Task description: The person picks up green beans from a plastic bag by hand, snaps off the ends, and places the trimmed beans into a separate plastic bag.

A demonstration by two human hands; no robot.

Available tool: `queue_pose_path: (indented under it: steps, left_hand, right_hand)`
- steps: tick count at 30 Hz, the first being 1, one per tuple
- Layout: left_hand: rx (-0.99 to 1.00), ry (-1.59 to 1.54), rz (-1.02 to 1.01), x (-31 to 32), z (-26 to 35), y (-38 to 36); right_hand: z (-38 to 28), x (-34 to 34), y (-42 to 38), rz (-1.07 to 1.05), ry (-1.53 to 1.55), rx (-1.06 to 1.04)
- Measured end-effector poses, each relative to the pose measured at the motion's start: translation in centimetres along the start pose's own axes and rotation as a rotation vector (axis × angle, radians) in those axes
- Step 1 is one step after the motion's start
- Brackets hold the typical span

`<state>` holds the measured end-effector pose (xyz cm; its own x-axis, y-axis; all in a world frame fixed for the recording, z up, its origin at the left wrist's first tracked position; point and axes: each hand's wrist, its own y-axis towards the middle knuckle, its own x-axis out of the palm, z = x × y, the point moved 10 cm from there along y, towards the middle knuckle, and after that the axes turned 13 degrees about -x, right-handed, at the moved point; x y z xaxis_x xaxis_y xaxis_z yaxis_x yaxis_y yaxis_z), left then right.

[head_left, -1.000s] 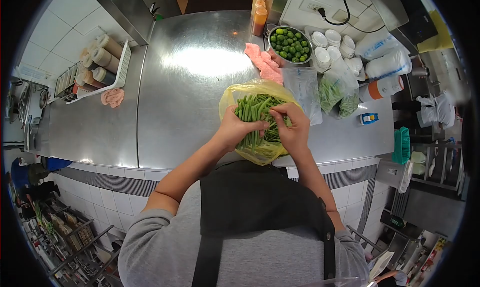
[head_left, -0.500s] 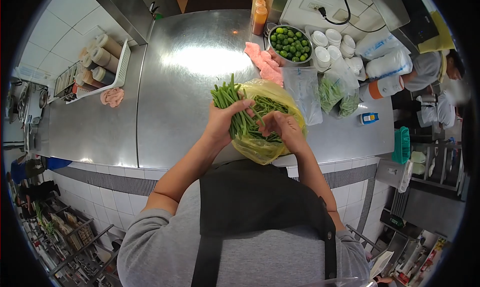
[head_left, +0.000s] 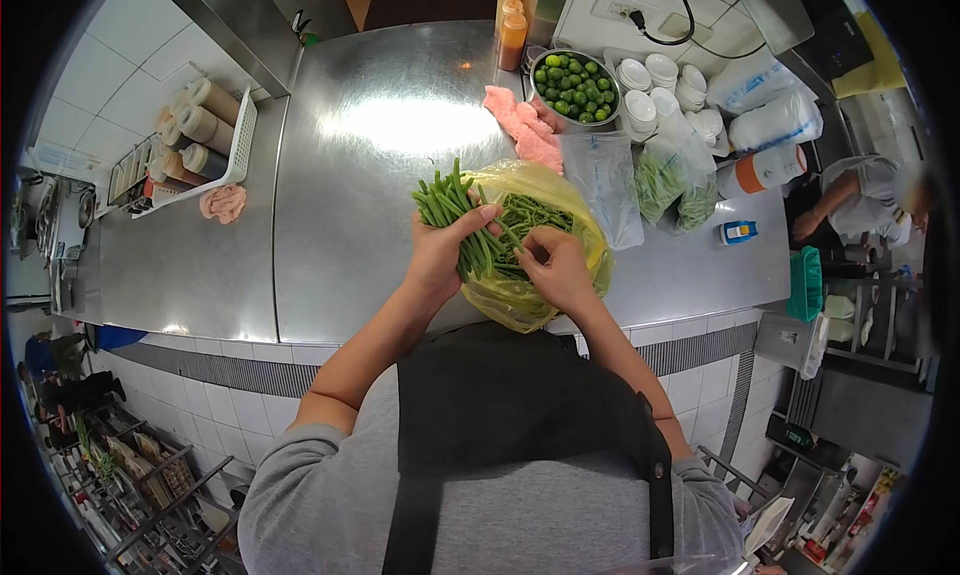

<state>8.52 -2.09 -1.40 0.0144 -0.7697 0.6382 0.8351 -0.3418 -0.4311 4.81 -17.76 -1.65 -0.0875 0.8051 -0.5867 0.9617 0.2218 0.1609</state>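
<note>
My left hand [head_left: 440, 247] is wrapped round a bunch of cut green beans [head_left: 438, 201], its thumb across the stems. The bunch sits over the left side of an open yellow plastic bag [head_left: 592, 237]. More green beans [head_left: 538, 213] lie inside the bag. Close beside the bunch, my right hand [head_left: 562, 270] is closed in a pinch above the bag's mouth, with its fingertips at the end of one green bean. Part of that bean is hidden by the fingers.
Behind the bag lie a pink cloth [head_left: 525, 130], a bowl of green citrus [head_left: 540, 110] and clear plastic bags [head_left: 605, 190]. Stacked white cups [head_left: 640, 110], bagged greens [head_left: 660, 180] and a blue-white item [head_left: 738, 233] are rightward. A bottle basket [head_left: 240, 150] stands left. Another person's arm [head_left: 830, 205] shows at far right.
My right hand has drawn its fingers tighter and moved slightly left, toward the bunch. The bunch in my left hand has shifted slightly left. At the far right, the other person has changed position.
</note>
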Motion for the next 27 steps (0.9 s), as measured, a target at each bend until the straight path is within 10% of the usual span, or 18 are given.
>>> queue_pose_path:
  steps: [4,9,15,27]
  left_hand:
    - [-0.129,0.049,-0.124,0.7,-0.6,-0.1]
    - [-0.344,0.154,-0.245,1.0,-4.3,-1.5]
    - [-0.370,0.459,-0.340,2.8,-7.4,-3.8]
    - [-0.579,0.668,-0.442,2.9,-9.6,-6.0]
  right_hand:
    - [2.9,0.6,-1.0,-0.058,0.088,0.189]
    - [1.8,0.8,-1.1,0.041,1.006,0.208]
    - [-2.8,3.2,-2.5,-0.358,0.827,0.136]
    - [-3.9,4.4,-4.6,-0.205,1.091,0.186]
